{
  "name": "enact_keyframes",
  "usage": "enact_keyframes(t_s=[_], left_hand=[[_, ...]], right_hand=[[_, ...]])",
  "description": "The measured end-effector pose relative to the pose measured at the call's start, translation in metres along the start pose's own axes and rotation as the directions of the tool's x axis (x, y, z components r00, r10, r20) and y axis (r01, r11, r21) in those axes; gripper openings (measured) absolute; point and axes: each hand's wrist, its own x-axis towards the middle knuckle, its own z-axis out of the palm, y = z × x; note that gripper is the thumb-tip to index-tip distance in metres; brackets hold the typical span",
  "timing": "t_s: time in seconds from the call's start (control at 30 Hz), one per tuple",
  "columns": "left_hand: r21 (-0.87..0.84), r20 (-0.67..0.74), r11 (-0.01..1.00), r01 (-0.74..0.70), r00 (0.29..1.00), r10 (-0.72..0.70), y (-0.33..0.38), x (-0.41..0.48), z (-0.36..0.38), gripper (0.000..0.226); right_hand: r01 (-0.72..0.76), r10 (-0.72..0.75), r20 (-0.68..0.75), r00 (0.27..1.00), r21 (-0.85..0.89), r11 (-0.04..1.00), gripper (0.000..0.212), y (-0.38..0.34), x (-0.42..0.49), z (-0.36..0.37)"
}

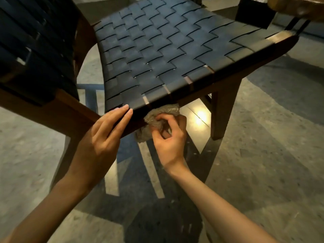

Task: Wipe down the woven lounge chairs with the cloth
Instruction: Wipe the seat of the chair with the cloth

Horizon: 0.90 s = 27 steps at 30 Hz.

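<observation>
While left hand [103,135] rests flat on chair [157,55] edge, right hand [169,137] grips bunched cloth [157,118] against frame.

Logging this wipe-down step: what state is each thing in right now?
left hand: fingers straight, resting on the chair's front edge.
right hand: fingers curled, gripping the cloth.
cloth: bunched up, held against the seat's front edge.
woven chair: upright on its legs.

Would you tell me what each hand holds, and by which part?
The right hand grips the cloth by its bunched middle; the left hand holds nothing, its straight fingers resting on the chair.
</observation>
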Motion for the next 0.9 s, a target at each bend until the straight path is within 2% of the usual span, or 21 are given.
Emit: enact_keyframes(t_s=[0.1,0.2,0.3,0.37,0.43,0.53,0.63,0.7,0.77,0.83,0.9], left_hand=[[-0.012,-0.015,1.000,-0.001,1.000,0.001,-0.004,-0.021,-0.002,0.038],[-0.042,0.024,0.999,0.034,0.999,-0.033,-0.007,-0.041,-0.003,0.042],[-0.127,0.104,0.975,0.184,0.980,-0.171,-0.003,-0.055,-0.001,0.056],[-0.255,0.144,0.932,0.258,0.963,-0.227,0.002,-0.058,0.001,0.064],[-0.398,0.163,0.854,0.336,0.942,-0.295,0.008,-0.058,0.003,0.072],[-0.471,0.160,0.793,0.386,0.922,-0.353,0.019,-0.049,0.008,0.085],[-0.561,0.079,0.742,0.367,0.916,-0.394,0.020,-0.044,0.008,0.071],[-0.589,0.025,0.719,0.369,0.898,-0.440,0.014,-0.045,0.003,0.049],[-0.581,-0.012,0.724,0.373,0.885,-0.466,0.009,-0.051,-0.005,0.034],[-0.579,-0.026,0.707,0.406,0.858,-0.514,0.004,-0.060,-0.014,0.025],[-0.577,-0.045,0.673,0.462,0.806,-0.591,-0.001,-0.070,-0.021,0.021]], right_hand=[[-0.016,0.017,0.076,0.997,-0.018,1.000,0.032,0.002,-0.013,0.017],[-0.006,0.027,0.202,0.979,-0.102,0.995,0.034,0.005,-0.025,0.028],[-0.030,0.063,0.349,0.935,-0.099,0.995,0.030,0.001,-0.029,0.029],[-0.064,0.089,0.354,0.931,-0.083,0.995,0.024,-0.006,-0.028,0.025],[-0.078,0.088,0.293,0.952,-0.046,0.996,0.019,-0.015,-0.026,0.020],[-0.046,0.035,0.245,0.969,0.039,0.998,0.017,-0.032,-0.021,0.016],[-0.058,0.027,0.316,0.948,0.089,0.994,0.023,-0.048,-0.012,0.011],[0.002,-0.010,0.394,0.919,0.019,1.000,0.036,-0.055,-0.006,0.007],[0.154,-0.073,0.483,0.872,-0.129,0.980,0.051,-0.060,0.000,0.003],[0.352,-0.135,0.585,0.800,-0.275,0.895,0.052,-0.063,0.006,0.003],[0.487,-0.156,0.659,0.736,-0.356,0.797,0.053,-0.067,0.009,0.008]])
